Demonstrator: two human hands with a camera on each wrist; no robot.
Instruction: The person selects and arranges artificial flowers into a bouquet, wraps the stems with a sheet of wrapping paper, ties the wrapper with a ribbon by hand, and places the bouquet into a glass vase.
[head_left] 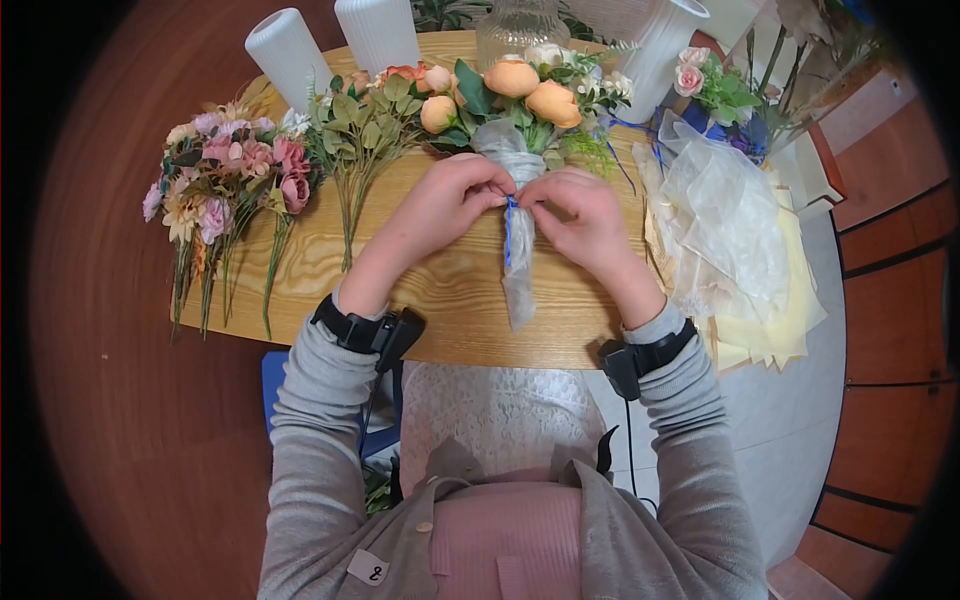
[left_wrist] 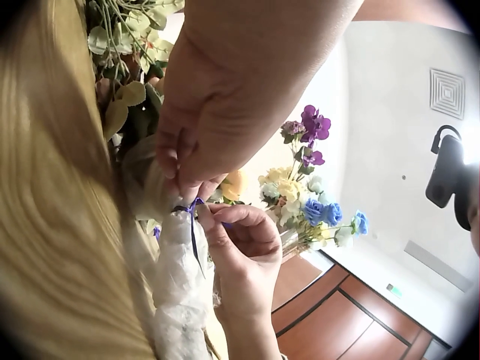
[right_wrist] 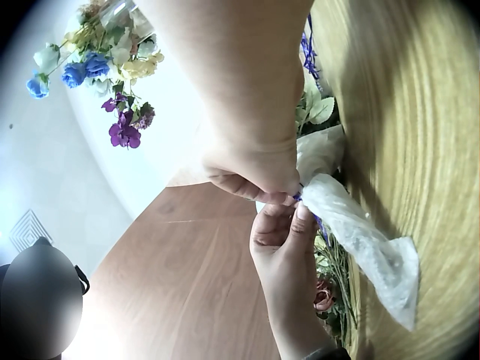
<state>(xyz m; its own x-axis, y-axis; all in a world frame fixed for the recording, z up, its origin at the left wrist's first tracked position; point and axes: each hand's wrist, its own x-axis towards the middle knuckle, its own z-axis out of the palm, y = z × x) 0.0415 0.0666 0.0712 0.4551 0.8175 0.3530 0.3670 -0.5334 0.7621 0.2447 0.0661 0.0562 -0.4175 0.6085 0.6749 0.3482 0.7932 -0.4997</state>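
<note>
A bouquet of orange flowers [head_left: 512,78] lies on the wooden table with its stems wrapped in white gauzy material [head_left: 519,270]. A thin blue ribbon [head_left: 509,235] circles the wrapped stems, with a tail hanging down along them. My left hand [head_left: 455,198] pinches the ribbon at its knot from the left. Opposite it, my right hand [head_left: 580,215] pinches the ribbon between thumb and fingers. Both sets of fingertips nearly meet over the binding. In the left wrist view a purple-blue loop of ribbon [left_wrist: 193,206] shows between the fingers. The stems themselves are hidden by the wrap.
Pink and cream flowers [head_left: 235,160] and leafy green stems [head_left: 360,150] lie at left. White vases [head_left: 288,55] and a glass vase [head_left: 520,30] stand at the back. Sheer white sheets [head_left: 730,220] over yellowish paper [head_left: 775,320] overhang the table's right side.
</note>
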